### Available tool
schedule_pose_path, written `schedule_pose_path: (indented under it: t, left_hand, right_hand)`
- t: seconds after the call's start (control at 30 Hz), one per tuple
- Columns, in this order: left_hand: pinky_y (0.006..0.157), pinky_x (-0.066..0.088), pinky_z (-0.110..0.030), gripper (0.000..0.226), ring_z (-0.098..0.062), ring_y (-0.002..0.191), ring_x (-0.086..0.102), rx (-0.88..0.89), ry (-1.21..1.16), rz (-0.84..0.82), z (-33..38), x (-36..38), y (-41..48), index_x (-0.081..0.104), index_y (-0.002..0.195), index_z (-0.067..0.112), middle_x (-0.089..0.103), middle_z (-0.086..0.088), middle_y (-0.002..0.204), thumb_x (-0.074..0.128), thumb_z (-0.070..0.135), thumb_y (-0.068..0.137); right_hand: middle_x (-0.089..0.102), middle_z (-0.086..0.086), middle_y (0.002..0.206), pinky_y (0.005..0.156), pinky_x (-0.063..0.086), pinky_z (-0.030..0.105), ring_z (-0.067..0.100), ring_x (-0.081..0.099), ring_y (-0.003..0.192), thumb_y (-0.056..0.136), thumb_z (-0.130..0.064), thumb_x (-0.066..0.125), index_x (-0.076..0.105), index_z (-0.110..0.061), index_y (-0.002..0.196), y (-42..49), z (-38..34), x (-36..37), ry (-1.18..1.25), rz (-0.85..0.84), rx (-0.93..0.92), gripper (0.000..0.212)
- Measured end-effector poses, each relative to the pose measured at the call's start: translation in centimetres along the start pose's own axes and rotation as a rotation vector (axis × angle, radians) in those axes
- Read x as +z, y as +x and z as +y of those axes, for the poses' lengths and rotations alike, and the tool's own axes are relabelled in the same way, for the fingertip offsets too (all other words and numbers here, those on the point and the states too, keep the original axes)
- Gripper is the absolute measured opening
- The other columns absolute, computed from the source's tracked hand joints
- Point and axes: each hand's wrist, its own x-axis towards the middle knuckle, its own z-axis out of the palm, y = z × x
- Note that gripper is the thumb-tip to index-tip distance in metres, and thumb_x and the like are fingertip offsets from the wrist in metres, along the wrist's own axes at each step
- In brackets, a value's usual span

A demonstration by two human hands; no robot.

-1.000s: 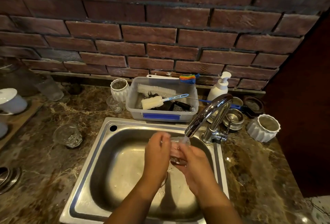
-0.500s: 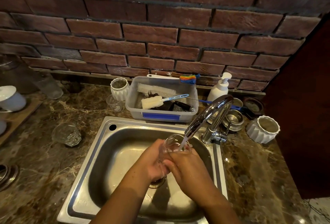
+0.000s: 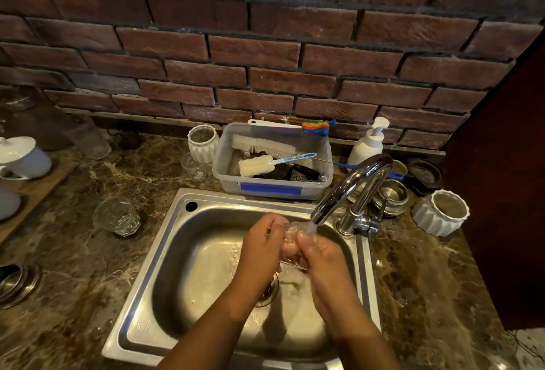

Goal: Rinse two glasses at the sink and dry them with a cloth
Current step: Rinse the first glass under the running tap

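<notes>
Grips one glass [image 3: 290, 248] between left hand [image 3: 262, 244] and right hand [image 3: 323, 254], fingers curled round it, under the tap [image 3: 351, 184] stream over the sink [image 3: 141, 296]. Leaves the second glass [image 3: 116, 216] on the counter [image 3: 73, 266], well left, nearer the left hand.

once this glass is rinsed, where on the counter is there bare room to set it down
Bare counter left of the sink, nearer you than the spare glass. Another patch right of the sink, in front of the white pot. Crowded behind: tub, soap bottle, steel bowls.
</notes>
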Motion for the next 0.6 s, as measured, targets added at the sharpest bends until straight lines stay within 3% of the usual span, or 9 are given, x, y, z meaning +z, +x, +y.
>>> schedule_pose_path:
  t: [0.07,0.13,0.2,0.23,0.33,0.4,0.53,0.6]
  left_hand:
    - [0.054,0.048,-0.026,0.025,-0.015,0.071,0.063,-0.348,-0.232,-0.029,0.7,0.3,0.3,0.067,0.098,0.012,0.069,-0.01,0.087,0.044,0.021,0.103]
    - [0.058,0.05,-0.028,0.028,-0.02,0.072,0.064,-0.659,-0.517,-0.098,0.8,-0.3,0.6,0.069,0.104,0.008,0.07,-0.014,0.092,0.05,0.027,0.1]
    - [0.056,0.052,-0.028,0.027,-0.02,0.067,0.063,-0.797,-0.71,-0.183,0.8,-1.1,0.7,0.069,0.107,0.007,0.068,-0.014,0.092,0.056,0.027,0.095]
    - [0.058,0.052,-0.029,0.026,-0.021,0.068,0.063,-0.809,-0.724,-0.181,0.7,-1.1,0.6,0.068,0.106,0.007,0.068,-0.013,0.09,0.057,0.027,0.094]
    - [0.058,0.048,-0.029,0.024,-0.019,0.07,0.06,-0.692,-0.559,0.042,0.8,0.3,0.4,0.066,0.093,0.007,0.066,-0.011,0.08,0.049,0.022,0.1]
    - [0.051,0.045,-0.025,0.025,-0.015,0.064,0.059,-0.43,-0.319,0.138,1.0,0.9,0.0,0.063,0.09,0.008,0.065,-0.011,0.079,0.043,0.017,0.103]
    - [0.067,0.044,-0.009,0.02,-0.004,0.081,0.06,0.207,0.32,0.098,-0.1,0.8,-0.7,0.063,0.093,0.019,0.063,0.004,0.092,0.046,0.022,0.102]
    - [0.07,0.043,-0.007,0.02,-0.004,0.086,0.059,0.339,0.408,0.054,-0.6,0.6,-0.5,0.064,0.096,0.021,0.061,0.007,0.094,0.045,0.026,0.1]
  right_hand:
    - [0.078,-0.007,0.095,0.093,0.055,0.045,0.006,0.071,0.093,0.102,-0.025,0.051,0.076,-0.025,0.101,-0.3,0.0,-0.3,-0.394,-0.039,-0.286,0.025]
    - [0.075,-0.014,0.102,0.103,0.048,0.039,-0.001,0.066,0.1,0.1,-0.039,0.046,0.072,-0.032,0.106,-0.3,0.0,-0.7,-0.815,-0.175,-0.475,0.028]
    - [0.072,-0.013,0.11,0.116,0.033,0.038,0.003,0.061,0.109,0.1,-0.043,0.044,0.069,-0.033,0.109,-0.4,-0.3,-1.0,-1.159,-0.242,-0.517,0.028]
    - [0.072,-0.011,0.11,0.115,0.034,0.038,0.006,0.061,0.11,0.101,-0.04,0.046,0.069,-0.033,0.108,-0.4,-0.4,-1.0,-1.177,-0.238,-0.509,0.025]
    - [0.074,-0.011,0.094,0.093,0.053,0.038,0.003,0.066,0.092,0.1,-0.034,0.052,0.073,-0.031,0.099,-0.7,-0.3,-0.7,-0.838,-0.154,-0.43,0.021]
    - [0.077,-0.005,0.087,0.087,0.056,0.044,0.007,0.07,0.086,0.101,-0.026,0.052,0.077,-0.028,0.092,-0.7,0.0,-0.3,-0.5,-0.044,-0.285,0.027]
    - [0.077,0.013,0.089,0.089,0.054,0.049,0.026,0.075,0.082,0.1,-0.032,0.051,0.072,-0.006,0.11,-0.2,0.0,-0.3,0.422,0.041,0.237,0.034]
    - [0.076,0.018,0.093,0.091,0.052,0.053,0.029,0.075,0.084,0.1,-0.029,0.05,0.07,-0.005,0.112,-0.1,0.0,-0.6,0.572,0.015,0.307,0.034]
